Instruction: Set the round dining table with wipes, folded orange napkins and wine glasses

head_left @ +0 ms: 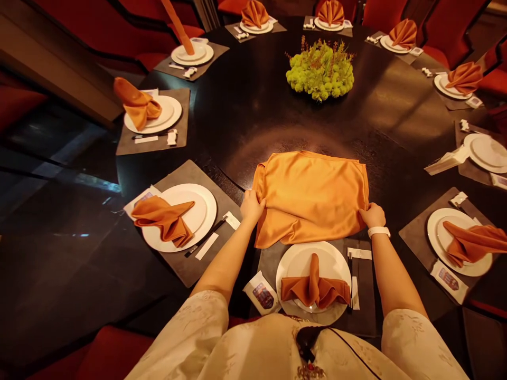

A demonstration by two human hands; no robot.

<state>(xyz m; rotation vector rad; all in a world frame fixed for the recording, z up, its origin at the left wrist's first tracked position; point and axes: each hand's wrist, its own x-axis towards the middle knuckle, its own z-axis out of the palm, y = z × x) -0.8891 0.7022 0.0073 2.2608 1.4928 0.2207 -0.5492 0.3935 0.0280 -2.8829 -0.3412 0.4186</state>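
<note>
An orange cloth napkin (312,195) is spread out over the dark round table, with a crease along its lower left part. My left hand (252,206) pinches its left edge between thumb and fingers. At the opposite edge my right hand (372,215), with a white band on the wrist, grips the cloth too. Just below the napkin, nearest my body, a white plate (283,264) carries a folded orange napkin (315,285) with an upright middle. Chopsticks (350,279) lie right of that plate, and a printed white packet (261,293) lies left of it.
Place settings with plates and folded napkins ring the table (237,121). A green plant centrepiece (320,71) stands toward the back. At left is a plate (206,206) on a grey mat; at right, another plate (438,232). Red chairs (384,18) surround the table.
</note>
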